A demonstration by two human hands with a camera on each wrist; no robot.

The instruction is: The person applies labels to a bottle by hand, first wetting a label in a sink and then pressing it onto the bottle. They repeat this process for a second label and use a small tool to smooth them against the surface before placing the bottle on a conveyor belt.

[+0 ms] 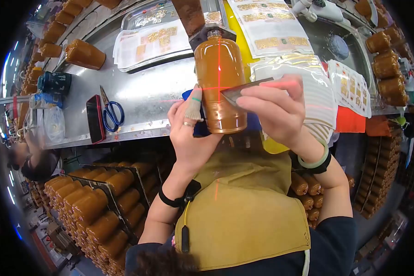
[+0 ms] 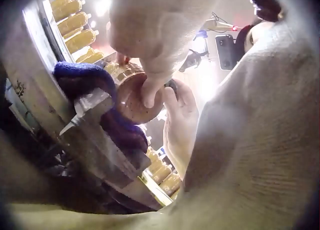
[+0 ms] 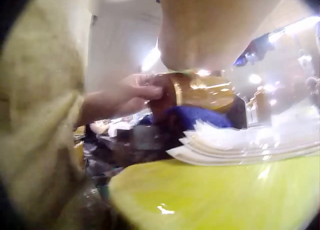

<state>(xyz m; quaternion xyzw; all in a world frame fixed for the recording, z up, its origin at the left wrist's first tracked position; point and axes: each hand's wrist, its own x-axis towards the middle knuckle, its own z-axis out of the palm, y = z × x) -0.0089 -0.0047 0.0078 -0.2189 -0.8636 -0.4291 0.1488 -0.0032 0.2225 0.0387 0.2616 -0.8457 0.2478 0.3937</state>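
A glossy amber-brown bottle [image 1: 231, 64] lies with its neck toward a metal bracket [image 1: 189, 18] and its base toward the person. The left hand [image 1: 188, 138] grips it near the base, with a cloth cover on one finger; its thumb lies on the round bottle base [image 2: 131, 104] in the left wrist view. Between fingers and thumb, the right hand [image 1: 280, 110] pinches a dark, flat scraper [image 1: 247, 90], whose pointed corner meets the bottle's lower side. Red light lines cross the bottle. Beneath it shows a blue cloth [image 2: 85, 76], also visible in the right wrist view.
Left on the metal table lie blue-handled scissors [image 1: 112, 115], a phone [image 1: 94, 119] and another brown bottle [image 1: 85, 55]. A tray of gold decal sheets [image 1: 154, 41] sits behind. Clear-covered sheets [image 1: 299, 83] are stacked right. Racks of bottles [image 1: 85, 202] stand below.
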